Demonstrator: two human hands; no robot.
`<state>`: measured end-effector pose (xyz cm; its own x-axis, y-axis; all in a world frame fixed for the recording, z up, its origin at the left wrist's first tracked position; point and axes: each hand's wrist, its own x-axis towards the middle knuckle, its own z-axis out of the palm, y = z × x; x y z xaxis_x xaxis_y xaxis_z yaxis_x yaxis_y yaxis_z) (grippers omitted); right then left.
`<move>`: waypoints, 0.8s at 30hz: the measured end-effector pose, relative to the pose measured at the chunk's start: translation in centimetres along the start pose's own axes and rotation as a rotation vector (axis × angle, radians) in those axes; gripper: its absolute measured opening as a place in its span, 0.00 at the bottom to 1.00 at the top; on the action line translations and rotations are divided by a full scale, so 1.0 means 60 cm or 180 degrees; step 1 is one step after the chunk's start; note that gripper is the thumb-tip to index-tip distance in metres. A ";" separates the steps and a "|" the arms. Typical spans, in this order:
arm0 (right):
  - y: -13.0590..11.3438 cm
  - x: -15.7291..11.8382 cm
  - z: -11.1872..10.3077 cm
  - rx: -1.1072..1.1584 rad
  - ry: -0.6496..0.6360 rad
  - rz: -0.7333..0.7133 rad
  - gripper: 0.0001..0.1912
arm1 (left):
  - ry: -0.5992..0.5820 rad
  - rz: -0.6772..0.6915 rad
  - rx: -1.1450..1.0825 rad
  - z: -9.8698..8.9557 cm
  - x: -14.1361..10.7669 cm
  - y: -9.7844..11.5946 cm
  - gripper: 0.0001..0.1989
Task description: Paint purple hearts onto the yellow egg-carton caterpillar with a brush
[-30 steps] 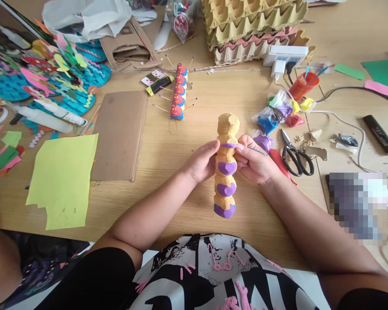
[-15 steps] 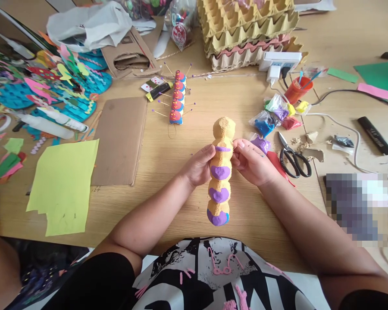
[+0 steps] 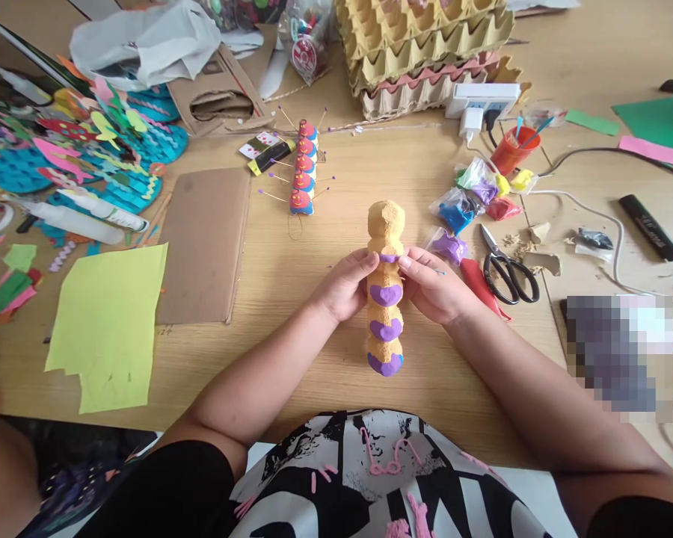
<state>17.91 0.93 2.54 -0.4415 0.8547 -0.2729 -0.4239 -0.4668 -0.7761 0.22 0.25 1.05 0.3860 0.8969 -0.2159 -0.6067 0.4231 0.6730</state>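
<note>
A yellow egg-carton strip [image 3: 386, 310] of several bumps is held over the table between both hands. Purple clay patches, some heart-shaped, cover its nearer bumps, and a thin purple clay strip [image 3: 389, 258] lies across the second bump from the far end. My left hand [image 3: 351, 284] grips the left side, its thumb at one end of that purple strip. From the right, my right hand [image 3: 431, 282] holds the carton strip with its thumb pressed on the other end. Fingers beneath are partly hidden. Farther off stands a finished-looking caterpillar [image 3: 303, 168] with red faces and pin-like feelers.
Scissors [image 3: 508, 269], bags of coloured clay [image 3: 455, 217] and an orange cup [image 3: 513, 152] lie to the right. Egg trays [image 3: 426, 52] are stacked at the back beside a power strip [image 3: 485, 96]. Cardboard [image 3: 205, 246] and yellow paper [image 3: 109, 321] lie left.
My right thumb has come in onto the purple clay strip, and my left thumb has moved slightly right onto it. The carton strip's near end has swung a little right and away from me.
</note>
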 end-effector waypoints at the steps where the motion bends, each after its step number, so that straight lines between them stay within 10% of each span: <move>1: 0.001 0.000 0.000 0.0019 -0.0007 -0.0010 0.28 | 0.0012 0.0004 0.0007 0.000 0.000 0.000 0.31; 24: 0.004 0.000 0.005 -0.0132 0.0125 -0.0213 0.29 | 0.0607 0.0289 0.0422 0.026 -0.007 -0.005 0.25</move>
<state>17.60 0.74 2.52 -0.3816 0.8923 -0.2413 -0.4179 -0.3994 -0.8160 1.33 -0.44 2.00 0.1881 0.9439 -0.2715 -0.5317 0.3303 0.7799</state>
